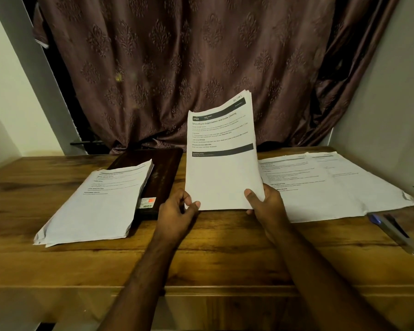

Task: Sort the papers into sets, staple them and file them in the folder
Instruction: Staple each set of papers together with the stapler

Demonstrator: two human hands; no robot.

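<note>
The left paper stack (98,199) hides much of the dark folder (161,177), the far right sheets' (332,182) print is blurred, and the stapler (392,229) at the tabletop's right edge is blurred too.

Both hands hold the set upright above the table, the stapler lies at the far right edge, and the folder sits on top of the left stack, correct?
Not quite. In the head view the folder lies under the left stack, not on it. Both hands, left and right, do hold the set upright, stapler far right.
</note>
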